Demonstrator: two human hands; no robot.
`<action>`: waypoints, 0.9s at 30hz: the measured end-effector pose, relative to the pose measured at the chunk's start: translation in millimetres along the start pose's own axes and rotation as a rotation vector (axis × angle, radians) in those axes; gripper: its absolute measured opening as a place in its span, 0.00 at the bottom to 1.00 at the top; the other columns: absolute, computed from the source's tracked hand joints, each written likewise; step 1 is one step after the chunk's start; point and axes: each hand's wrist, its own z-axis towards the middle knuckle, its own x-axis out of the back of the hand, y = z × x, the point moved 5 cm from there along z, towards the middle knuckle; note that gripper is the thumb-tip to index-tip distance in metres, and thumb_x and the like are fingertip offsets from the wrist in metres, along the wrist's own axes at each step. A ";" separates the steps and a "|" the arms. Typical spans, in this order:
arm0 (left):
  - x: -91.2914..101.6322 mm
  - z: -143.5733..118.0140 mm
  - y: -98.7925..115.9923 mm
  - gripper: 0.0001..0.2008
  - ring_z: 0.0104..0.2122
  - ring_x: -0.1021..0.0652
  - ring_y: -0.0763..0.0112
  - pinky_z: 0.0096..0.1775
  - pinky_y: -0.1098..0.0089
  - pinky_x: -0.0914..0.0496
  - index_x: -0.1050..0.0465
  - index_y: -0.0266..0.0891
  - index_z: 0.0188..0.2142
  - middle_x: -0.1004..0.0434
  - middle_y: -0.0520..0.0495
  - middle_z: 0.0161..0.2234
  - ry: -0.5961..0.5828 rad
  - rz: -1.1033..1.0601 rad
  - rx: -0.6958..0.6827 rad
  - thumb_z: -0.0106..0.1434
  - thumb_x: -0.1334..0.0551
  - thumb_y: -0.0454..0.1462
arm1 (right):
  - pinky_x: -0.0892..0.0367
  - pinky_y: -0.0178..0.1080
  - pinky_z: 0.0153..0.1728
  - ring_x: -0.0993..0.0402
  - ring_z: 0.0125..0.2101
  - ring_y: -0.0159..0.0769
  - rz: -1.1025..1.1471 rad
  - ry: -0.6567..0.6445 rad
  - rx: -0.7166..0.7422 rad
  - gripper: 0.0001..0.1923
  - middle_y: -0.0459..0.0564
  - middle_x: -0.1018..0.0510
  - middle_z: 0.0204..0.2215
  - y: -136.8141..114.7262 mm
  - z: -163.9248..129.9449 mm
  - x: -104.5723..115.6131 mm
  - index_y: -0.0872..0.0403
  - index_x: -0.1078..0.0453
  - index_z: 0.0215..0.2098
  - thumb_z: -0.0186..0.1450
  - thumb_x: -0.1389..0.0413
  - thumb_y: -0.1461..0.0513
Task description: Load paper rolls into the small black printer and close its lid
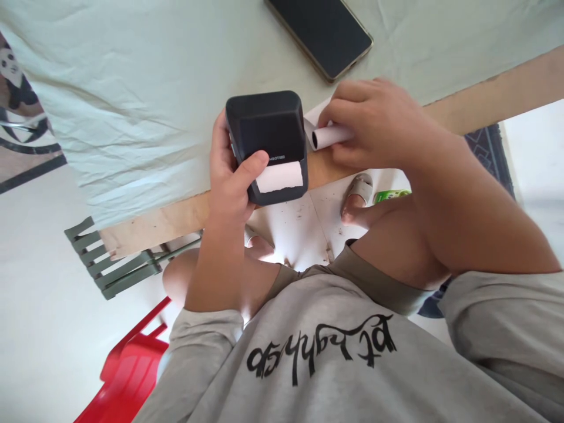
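My left hand (231,176) is wrapped round a small black portable printer (267,126), its thumb resting on the front beside the lettering. A white strip of paper (282,178) with a ragged edge shows at the printer's near end. Just right of the printer, my right hand (372,120) pinches a thin white paper roll (329,137), whose dark hollow end points toward the printer. Some white paper shows behind the roll, between the hand and the printer; whether it joins the roll I cannot tell.
A dark smartphone (324,35) lies on the pale green tablecloth (154,88) beyond my hands. The table's bare wooden edge (154,226) runs beneath them. On the lower left are a green slatted folding stool (103,264) and a red plastic chair (132,364).
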 end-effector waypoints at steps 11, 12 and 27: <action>3.7 3.9 -4.8 0.29 0.44 0.28 0.61 0.39 0.60 0.29 0.36 0.56 0.48 0.29 0.55 0.42 -0.040 -0.042 0.018 0.47 0.30 0.44 | 0.43 0.36 0.32 0.44 0.28 0.28 0.533 0.254 -0.283 0.14 0.45 0.34 0.30 20.1 -1.7 16.6 0.52 0.45 0.36 0.53 0.46 0.64; 4.3 4.5 -5.5 0.30 0.44 0.29 0.60 0.40 0.60 0.29 0.36 0.56 0.48 0.29 0.56 0.42 -0.046 -0.041 0.015 0.46 0.30 0.45 | 0.42 0.37 0.34 0.43 0.29 0.29 0.509 0.280 -0.265 0.12 0.46 0.34 0.31 19.6 -1.4 17.9 0.52 0.44 0.35 0.55 0.45 0.61; 2.8 0.8 -1.9 0.25 0.42 0.27 0.62 0.37 0.64 0.29 0.35 0.55 0.48 0.31 0.51 0.43 -0.023 -0.040 -0.002 0.50 0.33 0.39 | 0.50 0.35 0.24 0.44 0.24 0.28 0.194 0.679 -0.468 0.25 0.46 0.30 0.27 103.5 -23.4 32.5 0.52 0.31 0.40 0.45 0.51 0.75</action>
